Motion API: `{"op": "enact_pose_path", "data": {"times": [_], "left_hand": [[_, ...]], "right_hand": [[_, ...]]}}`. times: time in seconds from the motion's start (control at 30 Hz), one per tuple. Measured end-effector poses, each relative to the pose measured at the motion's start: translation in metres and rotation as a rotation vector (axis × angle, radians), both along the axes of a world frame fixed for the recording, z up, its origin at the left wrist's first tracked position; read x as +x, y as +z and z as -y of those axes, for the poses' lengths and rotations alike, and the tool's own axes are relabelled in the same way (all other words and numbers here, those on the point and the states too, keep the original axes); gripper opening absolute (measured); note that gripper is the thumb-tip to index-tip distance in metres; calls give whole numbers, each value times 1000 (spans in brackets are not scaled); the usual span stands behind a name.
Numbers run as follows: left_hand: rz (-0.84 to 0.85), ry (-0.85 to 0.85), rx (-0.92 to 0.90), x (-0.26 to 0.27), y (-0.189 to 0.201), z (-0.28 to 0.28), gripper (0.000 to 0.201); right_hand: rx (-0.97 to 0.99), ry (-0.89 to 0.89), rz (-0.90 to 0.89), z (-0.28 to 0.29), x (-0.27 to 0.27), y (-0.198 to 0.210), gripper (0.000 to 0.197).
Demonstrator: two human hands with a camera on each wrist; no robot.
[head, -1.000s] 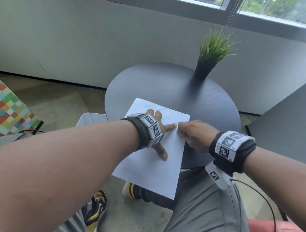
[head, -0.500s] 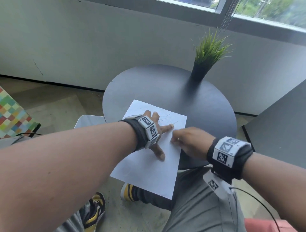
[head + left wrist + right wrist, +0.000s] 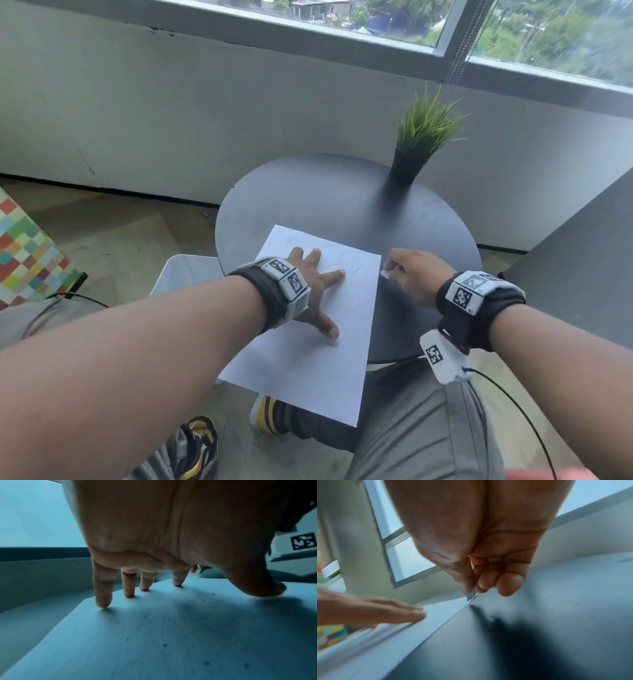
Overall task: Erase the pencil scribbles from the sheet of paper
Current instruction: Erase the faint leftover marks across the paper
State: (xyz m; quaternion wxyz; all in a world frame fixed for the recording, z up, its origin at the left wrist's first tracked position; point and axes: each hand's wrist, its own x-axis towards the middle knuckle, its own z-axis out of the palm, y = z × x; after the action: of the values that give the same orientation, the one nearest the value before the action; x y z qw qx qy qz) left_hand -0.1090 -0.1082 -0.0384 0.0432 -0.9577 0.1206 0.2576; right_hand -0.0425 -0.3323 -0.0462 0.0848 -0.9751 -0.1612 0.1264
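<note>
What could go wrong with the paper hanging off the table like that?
The sheet of paper sticks out past the near rim of the round table, so it might bend or slide if the left hand lets up; only its spread fingers pin it. The right hand pinches a small eraser right at the sheet's edge, where rubbing could crumple it. Faint pencil scribbles remain beside the left fingers, easy to miss.

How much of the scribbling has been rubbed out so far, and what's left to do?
Near the left hand, which presses the sheet of paper flat, the page looks mostly clean, with dark crumbs scattered on it. The right hand pinches a small white eraser at the sheet's right edge, off the marks. Faint pencil scribbles beyond the fingers remain to erase.
</note>
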Motion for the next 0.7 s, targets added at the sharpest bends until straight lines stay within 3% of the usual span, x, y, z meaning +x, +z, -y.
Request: {"op": "enact_pose_path", "data": {"times": [0.1,0.17,0.27,0.33,0.37,0.5,0.7], "left_hand": [[66,162,-224,-3,6,-21,83],[159,283,-302,-6,6,-44,69],[199,492,-239,-17,-1,-76,54],[178,630,-227,-26,-6,-89,48],[159,713,-296,-30,-7,-93,47],[23,1154,-962,-45,-1,-96,35],[-38,1106,-1008,-58,2,-94,18]], "right_hand": [[97,-115,-80,17,4,-1,14],[1,-162,-52,22,3,1,18],[-55,-170,54,8,-17,14,21],[-51,-60,-18,-15,-39,17,17],[-65,3,-72,-27,-51,14,19],[-76,74,-122,-51,-70,-6,41],[-45,18,-173,-50,-69,-13,54]]}}
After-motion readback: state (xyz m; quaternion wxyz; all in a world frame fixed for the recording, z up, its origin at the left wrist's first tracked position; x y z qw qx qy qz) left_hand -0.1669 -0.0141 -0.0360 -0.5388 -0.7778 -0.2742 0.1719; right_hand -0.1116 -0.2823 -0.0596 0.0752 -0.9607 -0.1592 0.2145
